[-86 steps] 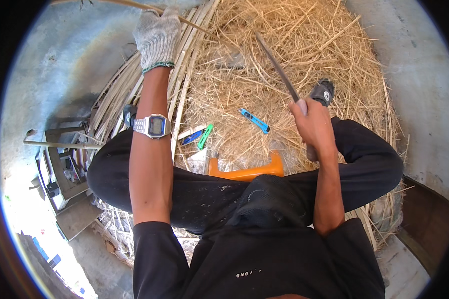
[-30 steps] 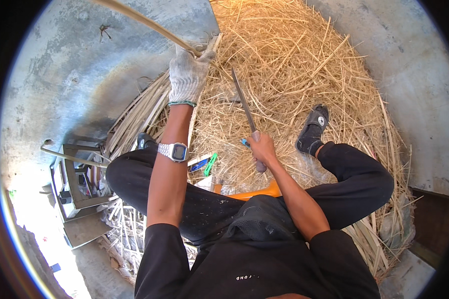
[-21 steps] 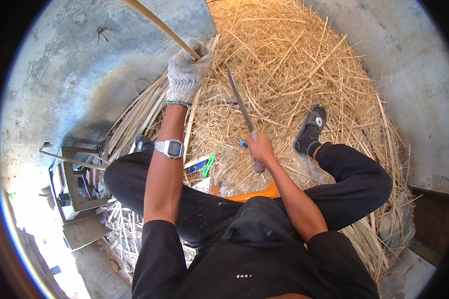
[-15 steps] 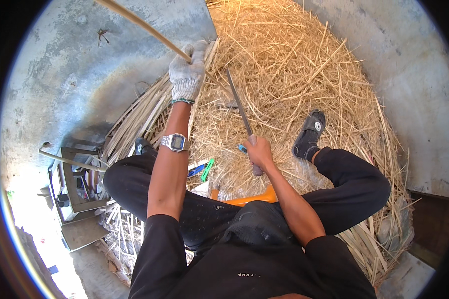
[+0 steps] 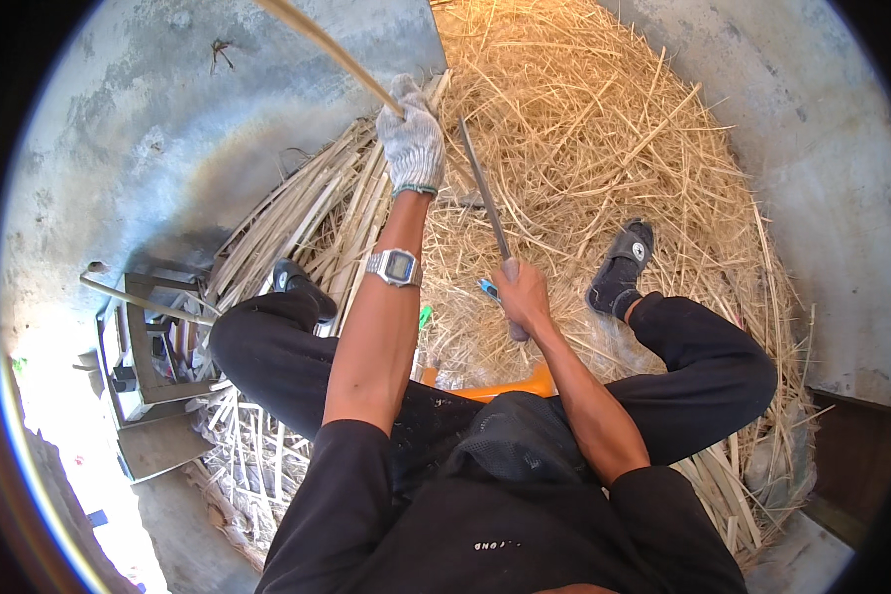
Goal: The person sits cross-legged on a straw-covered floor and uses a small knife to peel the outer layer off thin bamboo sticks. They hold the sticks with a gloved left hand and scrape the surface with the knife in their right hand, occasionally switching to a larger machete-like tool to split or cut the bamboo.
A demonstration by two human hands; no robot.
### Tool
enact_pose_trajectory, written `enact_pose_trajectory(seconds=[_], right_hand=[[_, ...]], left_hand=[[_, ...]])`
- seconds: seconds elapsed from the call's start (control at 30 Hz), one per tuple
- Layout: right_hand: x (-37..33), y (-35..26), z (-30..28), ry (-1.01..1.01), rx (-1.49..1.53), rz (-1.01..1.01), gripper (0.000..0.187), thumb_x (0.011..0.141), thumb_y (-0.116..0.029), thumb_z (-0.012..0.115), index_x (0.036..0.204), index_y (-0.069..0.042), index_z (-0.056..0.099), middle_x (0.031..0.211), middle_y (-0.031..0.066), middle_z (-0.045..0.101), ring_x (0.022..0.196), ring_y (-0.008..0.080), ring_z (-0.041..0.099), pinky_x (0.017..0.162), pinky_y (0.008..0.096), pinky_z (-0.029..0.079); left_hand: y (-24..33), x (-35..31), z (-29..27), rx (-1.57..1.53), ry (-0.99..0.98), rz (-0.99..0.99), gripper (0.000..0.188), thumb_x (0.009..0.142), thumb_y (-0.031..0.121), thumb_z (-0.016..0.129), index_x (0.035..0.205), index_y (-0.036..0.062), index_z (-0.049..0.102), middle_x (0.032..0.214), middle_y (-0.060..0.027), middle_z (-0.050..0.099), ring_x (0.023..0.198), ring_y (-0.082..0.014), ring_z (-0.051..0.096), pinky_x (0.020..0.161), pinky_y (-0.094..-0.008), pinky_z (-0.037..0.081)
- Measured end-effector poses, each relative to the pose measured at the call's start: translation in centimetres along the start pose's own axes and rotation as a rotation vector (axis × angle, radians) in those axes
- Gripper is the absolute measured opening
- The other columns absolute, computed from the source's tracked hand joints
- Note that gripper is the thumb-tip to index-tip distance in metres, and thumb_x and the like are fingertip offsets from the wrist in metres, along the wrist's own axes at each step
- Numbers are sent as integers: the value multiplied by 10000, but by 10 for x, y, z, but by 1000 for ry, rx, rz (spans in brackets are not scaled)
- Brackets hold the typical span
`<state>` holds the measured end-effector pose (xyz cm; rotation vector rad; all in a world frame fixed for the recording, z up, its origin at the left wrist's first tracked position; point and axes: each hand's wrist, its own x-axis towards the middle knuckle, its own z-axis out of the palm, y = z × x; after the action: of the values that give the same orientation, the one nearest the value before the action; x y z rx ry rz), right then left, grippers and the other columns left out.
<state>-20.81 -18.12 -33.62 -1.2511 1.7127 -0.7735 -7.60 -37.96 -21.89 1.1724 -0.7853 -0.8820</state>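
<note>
Grey-knit-gloved L hand (image 5: 412, 144): fingers curled round long, thin, tan bamboo-like rod (image 5: 332, 46), up-left of long, narrow, grey-metal knife (image 5: 485, 193). Rod prob. light, stiff w/ some spring, maybe splintery; best gripped gloved, well clear of knife. Bare R hand (image 5: 523, 297): fingers wrapped round knife's brownish handle (image 5: 518, 334).

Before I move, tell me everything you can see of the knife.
The knife has a long, narrow, grey, metallic-looking blade and a dull grey-brown handle. The bare right hand is closed around the handle, whose lower end shows below the fist. The blade points away from the person, its tip leaning slightly left, over the pale shavings. Whether it touches them, I cannot tell.
</note>
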Motion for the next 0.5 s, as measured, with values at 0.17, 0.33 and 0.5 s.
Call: enact_pose_trajectory(seconds=[0.17,0.33,0.5], right_hand=[[-9,-24,-3,83,246,-31,356,875,-248,592,643,19,550,571,140,564,537,244,565,586,395,465],[16,44,12,-263,-100,214,356,863,-267,610,724,60,585,590,157,598,572,281,641,581,437,507],[11,48,8,-60,-166,116,376,819,-314,637,791,62,626,669,232,649,590,355,639,633,461,517]], left_hand=[[-16,16,-7,398,61,214,407,1026,259,456,761,-14,603,581,-119,556,544,-248,557,560,-416,422],[-13,23,-10,328,72,59,368,1016,235,464,764,6,602,575,-93,558,493,-214,533,483,-367,406],[15,-6,-24,-48,3,-2,398,1041,310,457,685,133,445,504,10,427,378,-115,376,352,-298,272]])
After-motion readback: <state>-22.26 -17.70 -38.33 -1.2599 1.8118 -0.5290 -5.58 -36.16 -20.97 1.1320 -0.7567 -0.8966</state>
